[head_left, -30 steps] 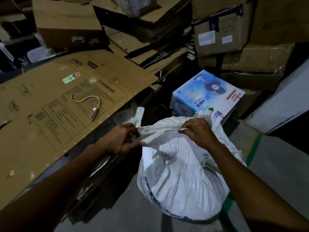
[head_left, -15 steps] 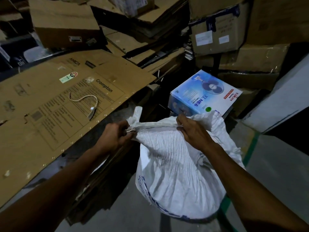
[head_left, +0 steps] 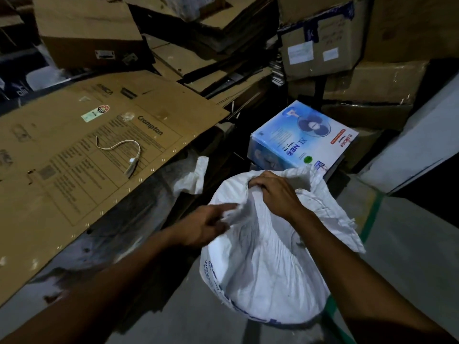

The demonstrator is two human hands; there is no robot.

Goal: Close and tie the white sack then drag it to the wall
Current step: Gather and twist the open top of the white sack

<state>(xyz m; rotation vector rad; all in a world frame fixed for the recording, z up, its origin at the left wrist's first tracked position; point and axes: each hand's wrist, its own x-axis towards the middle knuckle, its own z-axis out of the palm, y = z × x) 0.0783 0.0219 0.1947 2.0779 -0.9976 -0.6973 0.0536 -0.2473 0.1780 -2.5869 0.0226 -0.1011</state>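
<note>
Head view. The white sack (head_left: 268, 256) stands on the floor (head_left: 409, 256) beside the blue fan box (head_left: 303, 137), below the flattened cardboard (head_left: 82, 160). The mouth, half a second ago stretched taut between both hands, is now slack. The right hand (head_left: 275, 192) bunches the far rim in curled fingers. The left hand (head_left: 206, 224) has let go of its corner and reaches in, blurred, fingers loosely extended onto the near fabric. Judged stage: gathering the neck; no knot formed yet.
</note>
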